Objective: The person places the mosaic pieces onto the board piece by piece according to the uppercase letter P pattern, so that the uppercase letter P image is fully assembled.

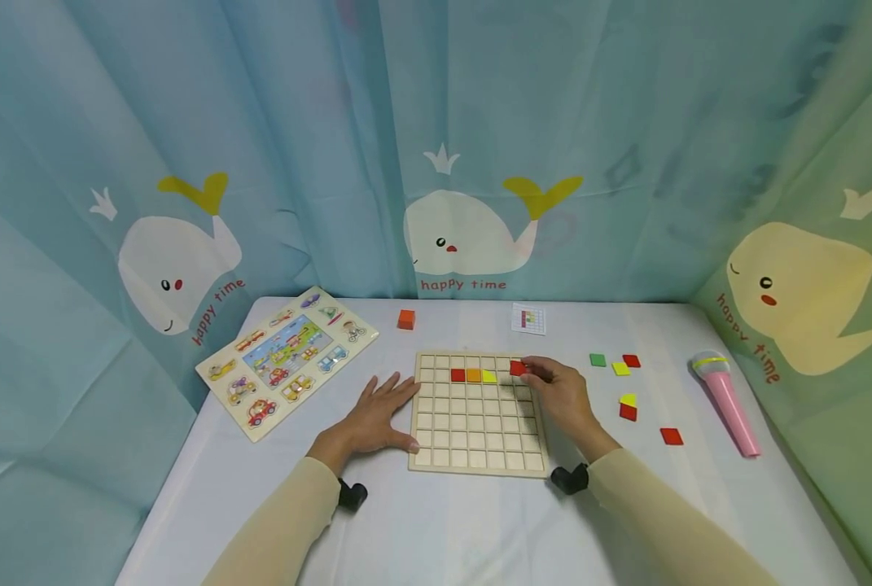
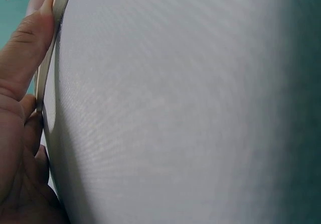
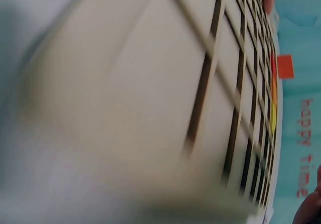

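A light blue curtain (image 1: 318, 122) printed with whales and the words "happy time" encloses the counter (image 1: 465, 529), which is covered in white. A wooden grid board (image 1: 476, 422) lies flat on the counter in front of you. Your left hand (image 1: 377, 417) is released, its fingers spread; the fingertips and the thumb rest at the left edge of the grid board. Your right hand (image 1: 563, 399) pinches a red tile (image 1: 518, 369) between thumb and fingers over the upper right part of the grid board; you cannot tell whether this tile touches the surface. In the second row from the top, a seated red square (image 1: 458, 375), an orange square (image 1: 474, 375) and a yellow piece (image 1: 489, 376) sit side by side, left to right. Loose tiles lie to the right of your right hand: a green tile (image 1: 598, 360), a yellow tile (image 1: 621, 369) and several red ones, the nearest to you being a red diamond-like piece (image 1: 672, 437). A pink microphone (image 1: 729, 407) lies at the far right. Beyond the grid board, note the pattern card (image 1: 528, 318) and the orange-red block (image 1: 406, 319). A vehicle puzzle (image 1: 287, 350) lies at an angle on the left.
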### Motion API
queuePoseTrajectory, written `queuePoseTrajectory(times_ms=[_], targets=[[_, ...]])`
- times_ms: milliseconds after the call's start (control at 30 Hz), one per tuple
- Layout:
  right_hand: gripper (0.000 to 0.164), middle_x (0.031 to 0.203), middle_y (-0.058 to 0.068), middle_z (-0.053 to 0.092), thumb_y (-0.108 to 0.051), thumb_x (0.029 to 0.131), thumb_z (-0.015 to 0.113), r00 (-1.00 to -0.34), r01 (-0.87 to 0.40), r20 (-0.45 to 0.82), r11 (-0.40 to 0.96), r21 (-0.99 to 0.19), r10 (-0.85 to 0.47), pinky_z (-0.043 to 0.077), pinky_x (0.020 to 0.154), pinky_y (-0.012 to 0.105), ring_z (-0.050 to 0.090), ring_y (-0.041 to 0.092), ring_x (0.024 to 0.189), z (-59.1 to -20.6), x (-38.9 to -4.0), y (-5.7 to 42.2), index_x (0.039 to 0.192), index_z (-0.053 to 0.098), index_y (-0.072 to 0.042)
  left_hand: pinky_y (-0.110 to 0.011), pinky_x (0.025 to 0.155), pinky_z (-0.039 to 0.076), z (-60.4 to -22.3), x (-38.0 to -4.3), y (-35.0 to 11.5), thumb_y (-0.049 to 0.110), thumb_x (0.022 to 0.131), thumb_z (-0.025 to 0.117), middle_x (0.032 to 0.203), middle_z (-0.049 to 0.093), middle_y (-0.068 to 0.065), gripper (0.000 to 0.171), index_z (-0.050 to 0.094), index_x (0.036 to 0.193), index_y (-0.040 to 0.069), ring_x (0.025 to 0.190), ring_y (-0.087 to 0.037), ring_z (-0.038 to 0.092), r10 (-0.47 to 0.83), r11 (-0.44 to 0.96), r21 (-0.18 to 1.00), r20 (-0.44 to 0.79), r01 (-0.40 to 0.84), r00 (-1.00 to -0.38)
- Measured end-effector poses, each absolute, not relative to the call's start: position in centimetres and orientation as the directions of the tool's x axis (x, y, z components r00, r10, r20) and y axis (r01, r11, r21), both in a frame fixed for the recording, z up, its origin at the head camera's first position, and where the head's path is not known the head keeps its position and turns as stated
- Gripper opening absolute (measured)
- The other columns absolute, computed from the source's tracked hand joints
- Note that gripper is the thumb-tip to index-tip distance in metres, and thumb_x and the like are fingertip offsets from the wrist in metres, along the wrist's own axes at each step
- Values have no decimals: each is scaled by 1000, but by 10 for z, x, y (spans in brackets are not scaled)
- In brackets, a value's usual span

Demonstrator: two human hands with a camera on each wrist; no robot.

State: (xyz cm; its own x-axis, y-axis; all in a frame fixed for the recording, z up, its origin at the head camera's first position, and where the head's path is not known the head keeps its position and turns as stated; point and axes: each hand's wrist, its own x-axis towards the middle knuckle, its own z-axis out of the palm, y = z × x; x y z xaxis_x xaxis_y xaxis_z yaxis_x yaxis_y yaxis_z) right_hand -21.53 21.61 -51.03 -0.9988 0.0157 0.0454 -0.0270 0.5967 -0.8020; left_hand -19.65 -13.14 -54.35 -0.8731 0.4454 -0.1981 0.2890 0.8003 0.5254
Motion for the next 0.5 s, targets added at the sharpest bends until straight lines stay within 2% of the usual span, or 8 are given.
queuePoseTrajectory(times_ms=[267, 500], targets=[[30, 113, 13, 77, -12, 99, 73, -994, -110, 78, 535, -838, -82, 59, 79, 22, 70, 26, 102, -512, -216, 174, 129, 74, -6, -46, 135, -7, -544, -197, -133, 58, 76, 89, 175, 26, 5, 114, 33, 167, 21, 166, -22, 8, 451, 795, 530, -191, 295, -872], [27, 110, 12, 77, -8, 97, 74, -990, -131, 84, 530, -838, -112, 59, 79, 26, 71, 24, 100, -518, -219, 150, 124, 76, -6, -49, 135, -7, -543, -196, -132, 59, 76, 88, 175, 27, 3, 113, 33, 167, 20, 166, -24, 9, 458, 788, 537, -186, 300, -869]])
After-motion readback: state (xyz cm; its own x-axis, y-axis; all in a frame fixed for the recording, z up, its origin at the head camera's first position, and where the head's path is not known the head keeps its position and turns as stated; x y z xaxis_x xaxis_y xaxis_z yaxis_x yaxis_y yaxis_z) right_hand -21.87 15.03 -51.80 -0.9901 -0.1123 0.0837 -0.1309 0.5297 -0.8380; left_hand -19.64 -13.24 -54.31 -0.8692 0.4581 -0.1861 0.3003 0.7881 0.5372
